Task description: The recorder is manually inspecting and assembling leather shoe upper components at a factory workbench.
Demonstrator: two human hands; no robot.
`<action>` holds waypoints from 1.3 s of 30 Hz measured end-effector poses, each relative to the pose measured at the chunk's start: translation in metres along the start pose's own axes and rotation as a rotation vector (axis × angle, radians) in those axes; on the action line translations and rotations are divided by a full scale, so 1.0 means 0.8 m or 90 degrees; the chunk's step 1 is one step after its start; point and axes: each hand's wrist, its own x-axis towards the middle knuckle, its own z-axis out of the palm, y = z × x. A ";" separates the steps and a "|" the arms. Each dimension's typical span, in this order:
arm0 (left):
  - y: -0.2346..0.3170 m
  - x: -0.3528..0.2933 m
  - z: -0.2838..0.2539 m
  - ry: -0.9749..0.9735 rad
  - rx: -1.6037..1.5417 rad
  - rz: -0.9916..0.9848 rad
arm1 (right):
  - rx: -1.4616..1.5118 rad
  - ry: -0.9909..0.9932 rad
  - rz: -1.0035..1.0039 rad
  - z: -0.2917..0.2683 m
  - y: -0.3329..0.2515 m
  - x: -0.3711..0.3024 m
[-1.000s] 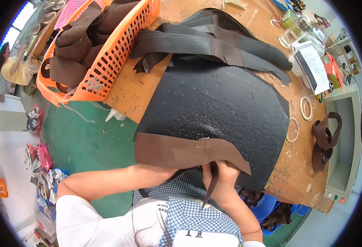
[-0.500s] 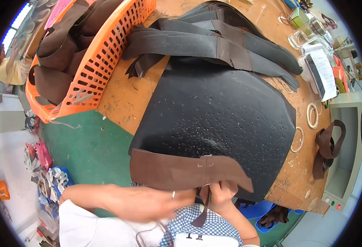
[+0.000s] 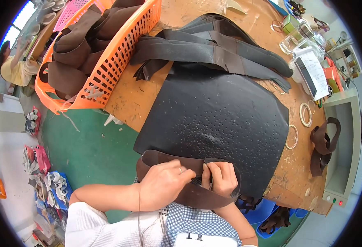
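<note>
A brown leather-like strip is bent into a loop at the near edge of a black mat. My right hand is closed on the strip, its thumb and fingers pinching near a seam. My left hand, with a ring on one finger, lies across the loop with its fingertips pinched together close to the right thumb. What those fingertips hold is too small to make out. A thin dark thread curves beside my right hand, and another thin line hangs below my left wrist.
Stacked dark strips lie across the mat's far end. An orange basket of brown strips stands at left. Tape rolls, a phone and a coiled brown strip are at right. Below the table sits a blue bin.
The brown strip, earlier stretched out with its marked face showing, is now turned and looped. My left hand has moved up onto it. My right hand has shifted up to the seam.
</note>
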 end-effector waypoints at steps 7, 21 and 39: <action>-0.004 0.005 0.015 0.130 0.161 0.097 | 0.007 -0.049 0.017 -0.009 -0.001 0.007; 0.011 0.005 0.013 0.020 0.314 0.114 | -0.003 -0.053 0.017 -0.008 0.007 -0.001; 0.001 0.004 0.012 -0.023 0.343 0.141 | -0.079 -0.053 0.036 -0.003 0.000 0.000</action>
